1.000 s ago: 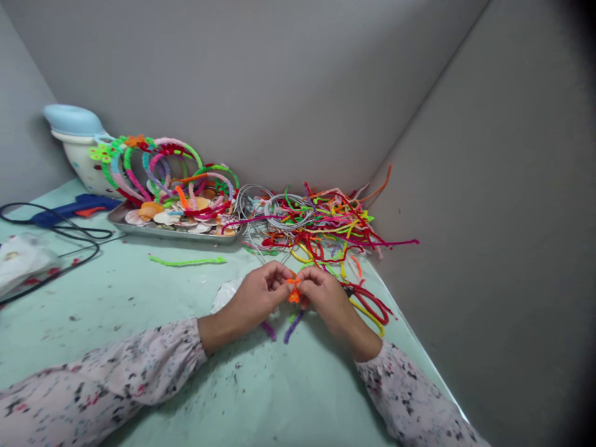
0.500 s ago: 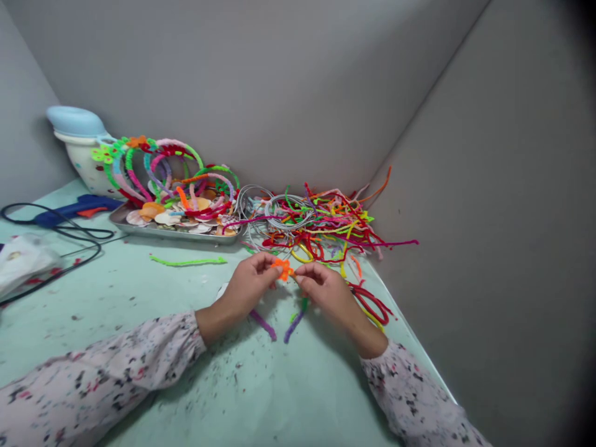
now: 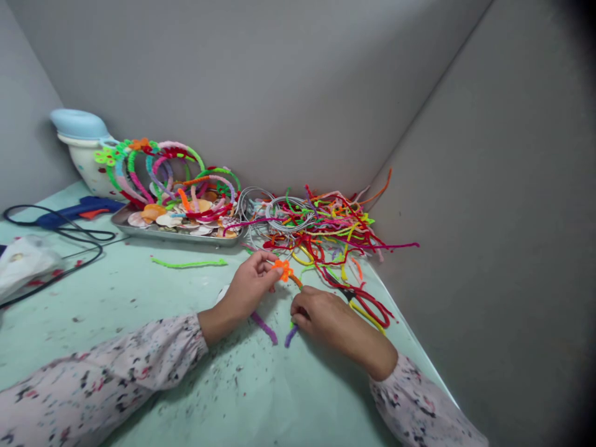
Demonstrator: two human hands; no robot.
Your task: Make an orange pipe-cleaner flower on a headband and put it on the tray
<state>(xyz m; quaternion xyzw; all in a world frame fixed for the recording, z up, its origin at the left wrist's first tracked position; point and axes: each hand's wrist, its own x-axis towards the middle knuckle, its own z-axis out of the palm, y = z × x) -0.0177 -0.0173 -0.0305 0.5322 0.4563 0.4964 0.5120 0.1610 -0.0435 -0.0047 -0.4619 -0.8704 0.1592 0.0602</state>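
A headband (image 3: 264, 327) wrapped in coloured pipe cleaner has an orange flower (image 3: 283, 270) at its top and purple ends pointing toward me. My left hand (image 3: 249, 285) pinches the band beside the flower, with the thumb against the petals. Lower down, my right hand (image 3: 321, 316) is closed around the band's right side, just above its purple end. The fingers hide much of that side. Close to the right hand lie scissors (image 3: 372, 307) with red handles.
A metal tray (image 3: 177, 236) of shells and finished headbands stands at the back left. Beside it are wire hoops (image 3: 288, 214) and a tangled heap of pipe cleaners (image 3: 344, 217). A blue glue gun (image 3: 77, 210) with a black cord, and a green pipe cleaner (image 3: 190, 264), lie leftward.
My right hand has moved from beside the flower down the band's right side toward its purple end, uncovering an orange stretch. The left hand keeps its pinch by the flower.
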